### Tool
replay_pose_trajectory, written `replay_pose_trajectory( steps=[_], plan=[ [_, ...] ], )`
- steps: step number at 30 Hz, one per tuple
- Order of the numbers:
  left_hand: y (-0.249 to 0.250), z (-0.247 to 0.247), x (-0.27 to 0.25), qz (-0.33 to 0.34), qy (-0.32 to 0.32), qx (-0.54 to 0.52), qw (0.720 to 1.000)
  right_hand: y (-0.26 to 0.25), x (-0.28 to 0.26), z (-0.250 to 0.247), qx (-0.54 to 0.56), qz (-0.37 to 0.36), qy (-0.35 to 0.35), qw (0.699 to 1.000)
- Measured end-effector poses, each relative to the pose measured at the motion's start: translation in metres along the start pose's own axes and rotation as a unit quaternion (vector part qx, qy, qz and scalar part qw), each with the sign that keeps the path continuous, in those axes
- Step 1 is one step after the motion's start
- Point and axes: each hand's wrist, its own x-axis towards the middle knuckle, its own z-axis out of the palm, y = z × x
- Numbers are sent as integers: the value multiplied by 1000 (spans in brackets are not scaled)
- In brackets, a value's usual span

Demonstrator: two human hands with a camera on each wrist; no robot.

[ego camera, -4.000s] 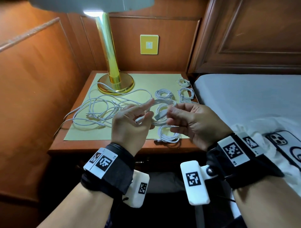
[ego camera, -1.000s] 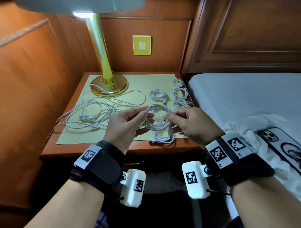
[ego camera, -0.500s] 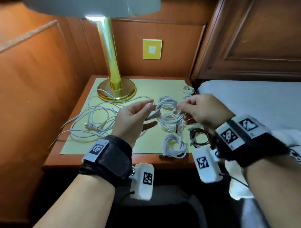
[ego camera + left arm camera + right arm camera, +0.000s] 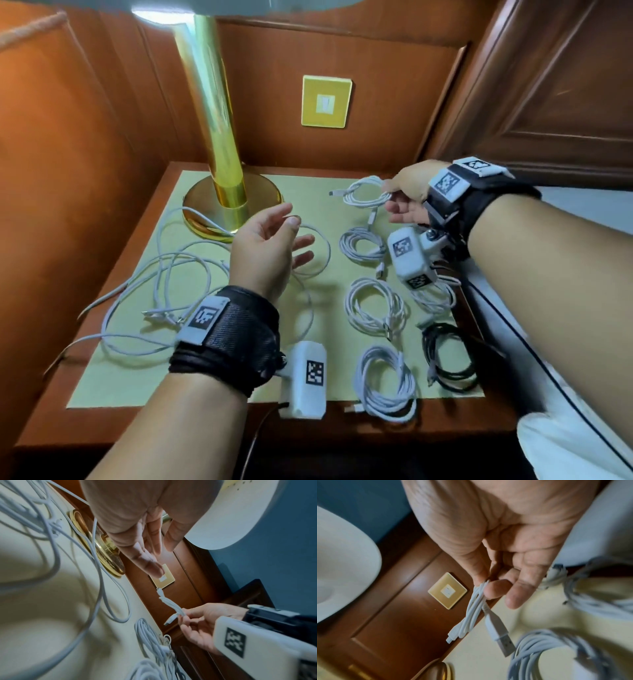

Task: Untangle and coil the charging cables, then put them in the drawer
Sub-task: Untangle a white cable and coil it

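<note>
- My right hand (image 4: 406, 202) pinches a coiled white cable (image 4: 364, 193), right of the lamp base (image 4: 233, 205).
- My left hand (image 4: 267, 246) hangs relaxed, empty, over the tangle (image 4: 164, 274).
- Light, floppy; I'd grip across all loops.

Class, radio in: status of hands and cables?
Left hand open, empty. Right hand pinches coiled white cable. Tangled cables remain beside lamp.

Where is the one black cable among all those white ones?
In the head view, the black coiled cable lies at the near right corner of the yellow mat, right of the nearest white coiled cable and beside the bed.
</note>
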Motion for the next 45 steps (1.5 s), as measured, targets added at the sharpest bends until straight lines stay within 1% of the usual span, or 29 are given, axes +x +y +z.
replay_pose_trajectory(
  steps=[3, 6, 10, 14, 16, 18, 21, 23, 26, 27, 31, 34, 36, 39, 42, 45],
  plan=[
    [0, 0, 16, -4, 15, -21, 1000, 0, 28, 11, 10, 35, 2, 999],
    [-1, -3, 28, -11, 37, -49, 998, -3, 43, 21, 4, 58, 5, 998],
    [0, -4, 36, -12, 47, -54, 997, -4, 54, 29, -27, 56, -1, 998],
    [3, -6, 29, 16, 38, -30, 999, -1, 50, 34, -19, 64, 11, 998],
    [5, -11, 23, 32, 27, -12, 999, 0, 39, 34, -40, 61, 1, 997],
    [9, -19, 17, 48, 21, 1, 999, 0, 29, 29, -49, 49, 6, 998],
    [17, -38, 5, 66, 23, 14, 997, -5, 8, 20, -77, -15, 7, 997],
    [24, -54, -3, 76, 25, 26, 996, -13, -12, 19, -82, -44, 29, 995],
    [36, -80, -21, 90, 34, 45, 994, -23, -54, 25, -94, -39, 87, 991],
    [39, -90, -29, 92, 38, 53, 994, -26, -71, 28, -105, -34, 91, 990],
    [41, -128, -69, 94, 44, 114, 988, -17, -138, 33, -144, -60, 59, 986],
    [33, -156, -99, 105, 36, 216, 970, 7, -208, 46, -171, -91, 71, 979],
    [29, -171, -118, 116, 27, 283, 952, 28, -251, 57, -158, -119, 51, 979],
    [27, -188, -139, 105, 19, 381, 918, 54, -301, 73, -146, -123, -1, 982],
    [20, -199, -146, 102, 14, 452, 886, 76, -323, 90, -128, -123, -37, 983],
    [13, -204, -139, 104, 0, 502, 859, 97, -319, 107, -117, -131, -46, 983]
  ],
)
